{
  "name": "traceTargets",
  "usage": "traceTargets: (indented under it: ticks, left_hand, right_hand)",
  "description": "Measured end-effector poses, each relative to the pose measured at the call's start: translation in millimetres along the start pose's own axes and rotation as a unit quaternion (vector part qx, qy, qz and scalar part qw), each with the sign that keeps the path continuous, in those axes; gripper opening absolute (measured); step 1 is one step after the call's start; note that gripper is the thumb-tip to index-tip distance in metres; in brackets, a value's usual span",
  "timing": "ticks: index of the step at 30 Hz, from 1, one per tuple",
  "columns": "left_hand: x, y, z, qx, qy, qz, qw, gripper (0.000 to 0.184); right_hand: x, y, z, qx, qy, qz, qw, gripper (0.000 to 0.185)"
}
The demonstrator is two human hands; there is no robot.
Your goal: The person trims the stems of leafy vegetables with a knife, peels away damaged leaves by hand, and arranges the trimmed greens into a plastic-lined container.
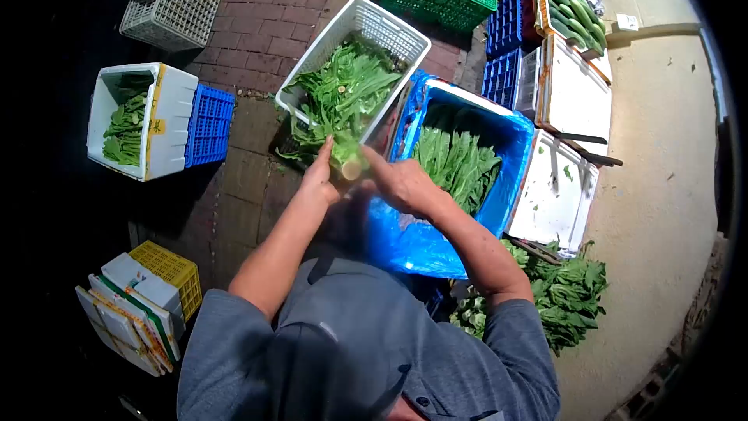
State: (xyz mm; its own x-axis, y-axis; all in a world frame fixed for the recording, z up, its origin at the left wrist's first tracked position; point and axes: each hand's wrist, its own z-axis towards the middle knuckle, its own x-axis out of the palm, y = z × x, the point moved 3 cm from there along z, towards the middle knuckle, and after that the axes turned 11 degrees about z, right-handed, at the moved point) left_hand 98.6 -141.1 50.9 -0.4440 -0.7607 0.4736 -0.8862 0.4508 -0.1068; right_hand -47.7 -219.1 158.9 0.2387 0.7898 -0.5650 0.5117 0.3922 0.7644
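Green leaves are fanning out from the thick stalk (348, 165) that the left hand (318, 181) is grasping over the near end of the white crate (411, 45), where more greens (352, 82) are lying. The right hand (403, 185) is hovering close beside the stalk, blur hiding whether it is gripping anything. Long leaves (460, 160) are filling the blue-lined box (505, 206) to the crate's right.

Behind the grip, the person is wearing a grey shirt (448, 355) whose short sleeves (516, 343) are ending above the elbows. Dark round buttons (423, 401) are showing farther back. At the grip, the left hand (318, 181) and right hand (405, 185) are appearing bare.
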Motion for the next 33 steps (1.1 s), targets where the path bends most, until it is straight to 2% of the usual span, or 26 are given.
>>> traceTargets:
  ticks: [5,8,9,12,15,17,23,25,28,31,33]
  left_hand:
    - [4.9,2.3,-3.3,-0.021,0.038,0.003,0.999,0.053]
    - [1.2,6.7,0.7,-0.011,-0.011,0.056,0.998,0.051]
    - [-2.1,10.3,4.5,-0.018,0.024,0.034,0.999,0.05]
    - [0.5,13.2,-1.0,-0.022,0.007,0.069,0.997,0.05]
    - [-0.5,15.5,-3.4,-0.049,-0.01,0.077,0.996,0.046]
    - [-8.9,17.5,6.8,-0.042,-0.014,0.091,0.995,0.045]
    - [-7.0,16.0,-3.2,-0.085,0.054,0.081,0.992,0.04]
    - [-9.5,16.3,-4.1,-0.088,0.05,0.09,0.991,0.038]
    - [-13.7,16.1,-3.4,-0.09,0.022,0.101,0.991,0.036]
    - [-13.8,13.4,-6.0,-0.089,0.008,0.109,0.99,0.037]
    - [-8.2,10.7,-11.6,-0.08,-0.005,0.115,0.99,0.038]
  right_hand:
    - [8.6,-2.7,-3.0,-0.011,0.025,-0.022,0.999,0.069]
    - [16.1,-5.9,-5.1,-0.018,0.019,-0.011,1.0,0.069]
    - [16.3,-6.5,-6.4,-0.019,0.014,-0.004,1.0,0.069]
    - [17.0,-6.0,-9.6,-0.033,0.021,-0.002,0.999,0.068]
    - [13.2,1.5,-11.5,-0.005,0.059,-0.006,0.998,0.068]
    - [16.6,-1.3,-12.8,-0.005,0.066,-0.013,0.998,0.066]
    - [12.7,-11.1,-14.9,-0.045,0.079,-0.023,0.996,0.056]
    - [6.6,-8.1,-13.4,-0.045,0.079,-0.017,0.996,0.045]
    - [-0.6,-5.2,-12.7,-0.07,0.081,-0.032,0.994,0.041]
    - [-0.4,-7.1,-9.0,-0.09,0.082,-0.007,0.993,0.041]
    - [-2.3,-5.3,-6.4,-0.058,0.107,0.01,0.993,0.043]
